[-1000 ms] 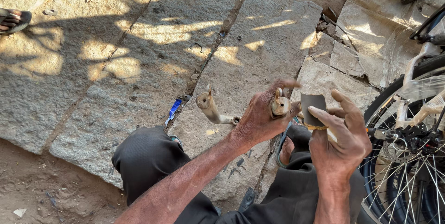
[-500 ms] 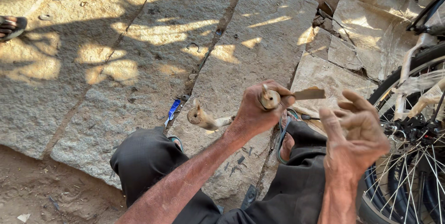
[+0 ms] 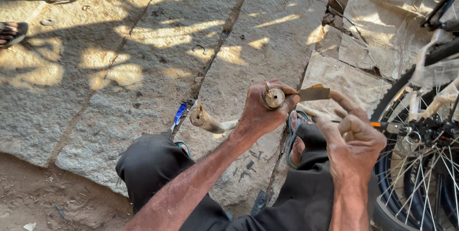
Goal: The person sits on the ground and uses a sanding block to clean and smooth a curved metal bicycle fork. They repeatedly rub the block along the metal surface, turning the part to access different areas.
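My left hand [image 3: 260, 114] is closed around a tan metal tube [image 3: 274, 98] whose round open end faces up. A second tan tube end [image 3: 200, 117] sticks out to the left, below my wrist; the two look like legs of one forked part. A flat dark strip with a yellowish edge [image 3: 313, 93] juts right from the held tube end, pinned under my left thumb. My right hand [image 3: 353, 137] hovers just right of it with fingers loosely apart and the index fingertip at the strip's far end. It grips nothing.
I sit on large stone slabs [image 3: 143, 68], my dark trousers [image 3: 153, 169] and a sandalled foot [image 3: 296, 135] below. A bicycle wheel with spokes [image 3: 420, 164] stands close on the right. A small blue object [image 3: 179, 114] lies in a slab joint. Another person's sandalled foot [image 3: 10, 32] is at far left.
A second ago my right hand held the dark strip next to the tube. The strip now rests at the tube end under my left thumb, and my right hand has opened and drawn back slightly.
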